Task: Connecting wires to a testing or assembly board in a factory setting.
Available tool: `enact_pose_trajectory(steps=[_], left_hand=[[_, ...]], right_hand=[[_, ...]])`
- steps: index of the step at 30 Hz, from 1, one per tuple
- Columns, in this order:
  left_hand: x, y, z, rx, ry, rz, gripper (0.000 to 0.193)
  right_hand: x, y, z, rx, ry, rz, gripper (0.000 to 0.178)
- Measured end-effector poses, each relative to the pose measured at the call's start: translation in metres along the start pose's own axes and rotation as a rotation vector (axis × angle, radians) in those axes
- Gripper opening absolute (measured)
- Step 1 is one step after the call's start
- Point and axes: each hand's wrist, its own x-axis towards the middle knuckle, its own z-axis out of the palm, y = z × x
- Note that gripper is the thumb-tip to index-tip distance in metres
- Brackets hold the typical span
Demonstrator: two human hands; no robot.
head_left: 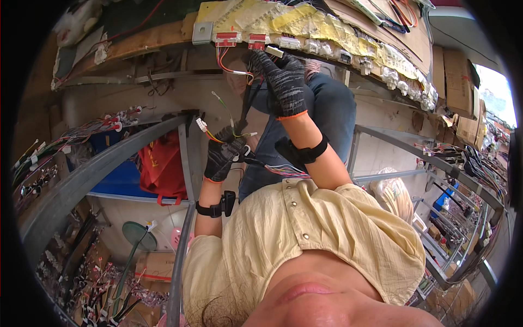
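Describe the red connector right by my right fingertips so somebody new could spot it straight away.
Start at the long yellow-taped board across the top of the view. At its left end, beside the square metal plate, comes the first red connector on the lower edge. You want the second red connector, next along to the right: the only red one with the gloved right hand just below it.

Through the head view, my black-gloved right grip (286, 82) was raised to the yellow-taped strip (327, 30) along the surface (133, 24), fingertips close under a red connector (257, 42), a white connector (274, 52) just beside them. Lower, my gloved left grip (224, 152) held a wire harness (214, 137), its white plug (201, 125) poking out leftward. A red bag (163, 166) hung beyond the metal frame (109, 174) on my left.
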Motion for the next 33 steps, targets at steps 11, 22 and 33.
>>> enact_pose_trajectory(steps=[11, 22, 33], left_hand=[[-0.005, 0.002, 0.015, -0.054, 0.056, 0.083, 0.034], [0.007, -0.001, 0.022, -0.035, -0.064, 0.081, 0.033], [0.013, -0.005, 0.027, 0.009, 0.0, 0.062, 0.037]], right_hand=[[-0.02, -0.016, -0.036, 0.215, -0.255, 0.007, 0.037], [-0.01, -0.009, -0.051, 0.1, -0.053, -0.09, 0.019], [0.001, -0.022, -0.055, -0.243, -0.054, -0.114, 0.017]])
